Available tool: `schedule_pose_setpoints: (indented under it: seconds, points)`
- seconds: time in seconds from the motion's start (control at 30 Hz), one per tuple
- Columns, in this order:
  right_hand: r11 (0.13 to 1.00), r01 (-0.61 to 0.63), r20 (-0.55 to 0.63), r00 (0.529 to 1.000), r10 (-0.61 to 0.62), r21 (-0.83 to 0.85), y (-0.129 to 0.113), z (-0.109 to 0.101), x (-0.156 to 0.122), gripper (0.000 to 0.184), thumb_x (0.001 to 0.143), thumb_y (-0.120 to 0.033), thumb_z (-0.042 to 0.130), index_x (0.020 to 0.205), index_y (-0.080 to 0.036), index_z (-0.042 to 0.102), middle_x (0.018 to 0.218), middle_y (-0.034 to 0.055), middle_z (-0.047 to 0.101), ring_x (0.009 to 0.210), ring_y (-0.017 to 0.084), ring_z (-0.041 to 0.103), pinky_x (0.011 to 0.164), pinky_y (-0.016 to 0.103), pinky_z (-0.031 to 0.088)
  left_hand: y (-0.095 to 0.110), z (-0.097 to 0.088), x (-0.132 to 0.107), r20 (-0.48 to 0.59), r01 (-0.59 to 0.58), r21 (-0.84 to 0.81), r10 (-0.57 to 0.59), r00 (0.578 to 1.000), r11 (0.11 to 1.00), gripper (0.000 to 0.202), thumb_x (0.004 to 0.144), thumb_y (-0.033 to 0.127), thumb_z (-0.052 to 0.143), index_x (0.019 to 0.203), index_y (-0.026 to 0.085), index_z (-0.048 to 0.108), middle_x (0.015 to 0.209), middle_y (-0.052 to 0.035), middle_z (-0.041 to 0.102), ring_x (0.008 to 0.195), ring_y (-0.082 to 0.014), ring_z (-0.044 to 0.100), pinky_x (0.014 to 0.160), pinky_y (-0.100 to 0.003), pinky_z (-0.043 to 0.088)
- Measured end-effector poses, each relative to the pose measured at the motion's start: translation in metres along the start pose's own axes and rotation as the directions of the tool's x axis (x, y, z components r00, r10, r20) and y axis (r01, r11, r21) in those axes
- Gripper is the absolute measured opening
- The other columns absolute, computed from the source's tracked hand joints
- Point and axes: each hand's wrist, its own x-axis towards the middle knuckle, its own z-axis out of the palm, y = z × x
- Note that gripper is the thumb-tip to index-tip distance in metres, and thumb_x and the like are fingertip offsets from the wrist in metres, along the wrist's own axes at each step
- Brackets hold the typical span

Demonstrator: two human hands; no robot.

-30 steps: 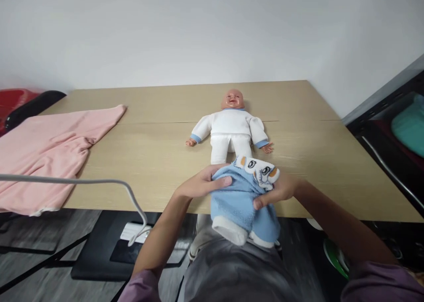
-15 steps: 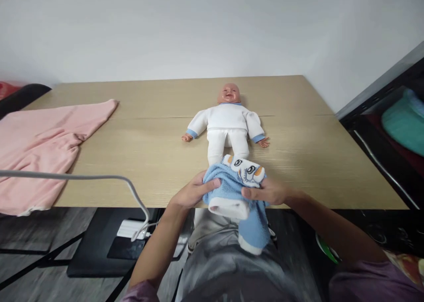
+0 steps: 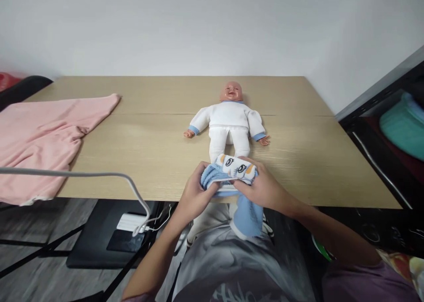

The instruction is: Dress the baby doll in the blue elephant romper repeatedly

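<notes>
Held at the table's front edge is a small blue fleece baby garment [image 3: 249, 218] with a white, big-eyed animal face sewn on it. My left hand [image 3: 197, 194] grips its bunched left side, the thumb inside against the cloth. On the other side my right hand [image 3: 261, 188] pinches it beside the animal face. One white-hemmed tube of the garment hangs below the table edge; whether it is a leg or a sleeve I cannot tell. Just beyond lies a baby doll [image 3: 228, 114] on its back in white clothes with blue cuffs, its feet hidden behind the garment.
Pink clothing [image 3: 46, 138] lies spread on the left of the wooden table [image 3: 149, 138]. A grey cable [image 3: 82, 174] crosses in front to a white power bank [image 3: 130, 222] on a black chair [image 3: 89, 249]. At the right, a teal item [image 3: 404, 125] sits on a black rack.
Both hands have gathered the garment closer together. Its white opening, which faced me before, is now mostly folded up between the thumbs. The doll stays where it was.
</notes>
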Motion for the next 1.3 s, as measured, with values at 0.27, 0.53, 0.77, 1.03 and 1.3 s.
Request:
schedule_pose_setpoints:
  seconds: [0.27, 0.53, 0.77, 1.03, 1.3]
  points:
    - [0.868, -0.024, 0.096, 0.992, 0.082, -0.497, 0.004, 0.021, 0.004, 0.021, 0.098, -0.024, 0.072, 0.118, -0.022, 0.066, 0.124, 0.0108, 0.074, 0.113, 0.03, 0.074, 0.092, 0.04, 0.057, -0.03, 0.001, -0.007, -0.045, 0.101, 0.381, -0.091, 0.995, 0.919, 0.018, 0.107, 0.045, 0.055, 0.11, 0.027, 0.051, 0.093, -0.0038, 0.073, 0.092, -0.0329, 0.067, 0.087, -0.041, 0.044]
    - [0.772, -0.11, 0.112, 0.967, 0.229, -0.626, 0.006, 0.023, 0.005, 0.049, 0.103, -0.031, 0.071, 0.148, -0.018, 0.057, 0.138, 0.0189, 0.074, 0.114, 0.037, 0.077, 0.087, 0.042, 0.056, -0.054, 0.003, 0.008, 0.068, -0.053, 0.474, 0.023, 0.997, 0.879, 0.035, 0.106, 0.026, 0.051, 0.141, 0.021, 0.056, 0.123, -0.0097, 0.079, 0.122, -0.0347, 0.064, 0.12, -0.056, 0.033]
    - [0.952, -0.086, 0.071, 0.991, 0.111, -0.293, 0.027, 0.009, 0.012, 0.076, 0.089, -0.017, 0.075, 0.162, -0.024, 0.054, 0.153, 0.014, 0.072, 0.128, 0.034, 0.075, 0.1, 0.042, 0.059, -0.065, 0.007, 0.018, -0.026, -0.039, 0.171, 0.044, 0.999, 0.984, 0.039, 0.106, 0.028, 0.058, 0.145, 0.023, 0.06, 0.138, -0.0109, 0.072, 0.128, -0.032, 0.059, 0.119, -0.051, 0.042]
    - [0.997, -0.077, 0.05, 0.996, 0.077, -0.01, 0.046, -0.004, 0.028, 0.05, 0.079, -0.024, 0.088, 0.128, -0.021, 0.077, 0.114, 0.0058, 0.086, 0.098, 0.026, 0.08, 0.086, 0.035, 0.062, -0.056, -0.006, 0.035, 0.03, -0.26, -0.056, 0.262, 0.965, 0.964, 0.022, 0.111, 0.027, 0.061, 0.133, 0.023, 0.058, 0.168, -0.0163, 0.047, 0.159, -0.0292, 0.048, 0.13, -0.047, 0.041]
    - [0.999, 0.029, 0.075, 0.997, -0.026, -0.039, 0.056, -0.012, 0.043, 0.047, 0.078, -0.02, 0.087, 0.124, -0.022, 0.078, 0.107, 0.0032, 0.084, 0.093, 0.025, 0.078, 0.082, 0.033, 0.06, -0.054, -0.017, 0.049, 0.038, -0.291, 0.108, 0.289, 0.957, 0.951, 0.033, 0.103, 0.023, 0.067, 0.134, 0.02, 0.054, 0.131, -0.0119, 0.068, 0.122, -0.0262, 0.067, 0.11, -0.042, 0.054]
